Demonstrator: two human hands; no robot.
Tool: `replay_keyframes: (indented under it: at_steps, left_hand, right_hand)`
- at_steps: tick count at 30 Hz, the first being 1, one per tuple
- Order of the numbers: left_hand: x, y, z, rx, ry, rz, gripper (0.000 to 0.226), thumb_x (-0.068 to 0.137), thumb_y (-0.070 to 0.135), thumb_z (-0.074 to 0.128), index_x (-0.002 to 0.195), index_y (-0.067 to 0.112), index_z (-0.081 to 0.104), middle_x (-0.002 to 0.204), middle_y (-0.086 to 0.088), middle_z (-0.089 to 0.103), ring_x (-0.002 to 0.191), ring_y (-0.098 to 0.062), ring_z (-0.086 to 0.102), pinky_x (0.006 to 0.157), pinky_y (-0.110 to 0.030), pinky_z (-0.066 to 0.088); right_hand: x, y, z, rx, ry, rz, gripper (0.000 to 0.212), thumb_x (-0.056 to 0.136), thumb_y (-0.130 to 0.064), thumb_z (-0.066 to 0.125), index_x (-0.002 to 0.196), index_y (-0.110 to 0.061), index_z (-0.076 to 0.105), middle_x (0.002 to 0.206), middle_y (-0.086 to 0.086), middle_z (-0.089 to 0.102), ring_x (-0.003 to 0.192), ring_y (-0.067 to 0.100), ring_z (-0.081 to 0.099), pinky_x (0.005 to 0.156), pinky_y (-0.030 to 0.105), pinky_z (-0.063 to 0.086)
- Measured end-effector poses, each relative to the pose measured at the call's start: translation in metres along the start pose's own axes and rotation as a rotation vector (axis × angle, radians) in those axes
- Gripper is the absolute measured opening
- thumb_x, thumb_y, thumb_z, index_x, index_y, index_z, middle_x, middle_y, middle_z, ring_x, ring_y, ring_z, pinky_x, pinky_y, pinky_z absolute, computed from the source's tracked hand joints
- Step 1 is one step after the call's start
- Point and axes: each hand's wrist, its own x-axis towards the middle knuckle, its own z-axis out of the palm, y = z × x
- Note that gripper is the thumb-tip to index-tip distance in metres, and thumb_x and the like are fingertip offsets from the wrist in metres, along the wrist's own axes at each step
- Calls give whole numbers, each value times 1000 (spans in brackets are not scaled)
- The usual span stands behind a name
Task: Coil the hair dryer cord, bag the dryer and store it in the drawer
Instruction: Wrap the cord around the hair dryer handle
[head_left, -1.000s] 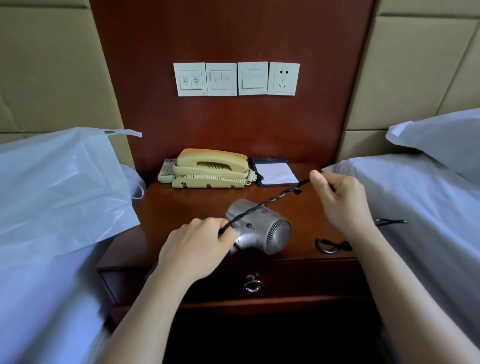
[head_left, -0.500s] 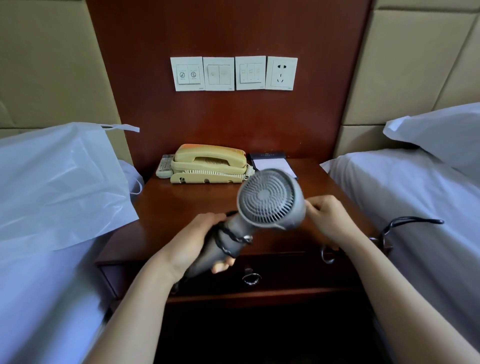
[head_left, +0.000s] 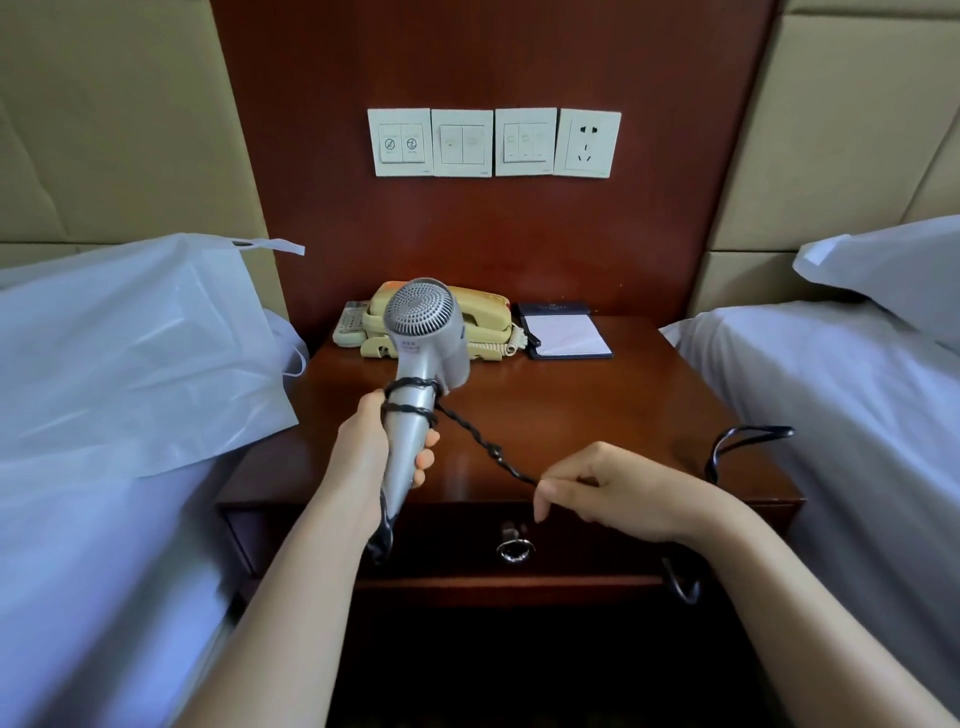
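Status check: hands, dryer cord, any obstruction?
Left hand grips hair dryer handle, upright. Right hand pinches cord; two turns wound on handle. Bag on bed, drawer shut. Slack loops off nightstand's right edge.

Centre: the nightstand (head_left: 597, 415) between the left bed (head_left: 104, 545) and the right bed (head_left: 831, 415), with the telephone (head_left: 488, 317) and the notepad (head_left: 566, 335) side by side at its rear, below the switch plates (head_left: 493, 141). The bag (head_left: 130, 353) lies on the left bed. The hair dryer (head_left: 421, 338), in the left hand (head_left: 363, 452), stands before the telephone; its cord (head_left: 483, 441) runs lower right to the right hand (head_left: 613, 488), above the drawer (head_left: 597, 540).
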Motion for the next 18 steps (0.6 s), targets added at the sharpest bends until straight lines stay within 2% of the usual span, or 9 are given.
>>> replay_keyframes:
  at_steps: [4, 8, 10, 12, 15, 18]
  left_hand:
    - [-4, -2, 9, 160, 147, 115, 44, 96, 32, 33, 81, -1, 57, 49, -12, 59, 33, -20, 45, 36, -20, 35]
    - [-10, -16, 15, 571, 237, 361, 36, 97, 36, 32, 96, 14, 60, 65, -11, 66, 41, -19, 54, 43, -24, 42]
    - [-12, -22, 18, 745, 227, 458, 34, 93, 42, 31, 107, 29, 60, 81, -10, 69, 54, -21, 63, 57, -31, 54]
    - [-11, -25, 21, 873, 200, 477, 43, 83, 51, 25, 110, 40, 58, 94, -7, 69, 74, -27, 68, 71, -42, 57]
    - [-14, -26, 26, 981, 193, 447, 53, 78, 54, 20, 111, 39, 59, 98, -8, 68, 81, -33, 67, 76, -45, 56]
    - [-22, -19, 28, 1035, 137, 472, 44, 90, 48, 24, 104, 28, 62, 84, -10, 69, 73, -32, 66, 74, -45, 56]
  right_hand:
    - [-5, -19, 0, -68, -102, -22, 27, 96, -32, 44, 89, -26, 70, 60, -8, 49, 53, -1, 46, 56, 12, 37]
    - [-9, -33, -15, -182, 152, -142, 29, 94, -24, 47, 70, -16, 63, 59, -3, 52, 57, 8, 46, 59, 22, 39]
    - [-11, -37, -19, -203, 236, -190, 31, 93, -24, 49, 66, -14, 58, 54, -1, 47, 54, 12, 43, 57, 25, 37]
    - [-12, -41, -16, -245, 288, -212, 33, 93, -26, 50, 64, -11, 53, 54, 1, 45, 55, 19, 44, 58, 32, 39]
    - [-11, -45, -12, -324, 354, -210, 35, 92, -31, 51, 62, -13, 47, 54, 1, 43, 58, 25, 43, 58, 42, 42]
    - [-12, -48, -15, -309, 397, -243, 37, 91, -29, 54, 58, -18, 42, 51, -2, 38, 53, 18, 38, 54, 37, 37]
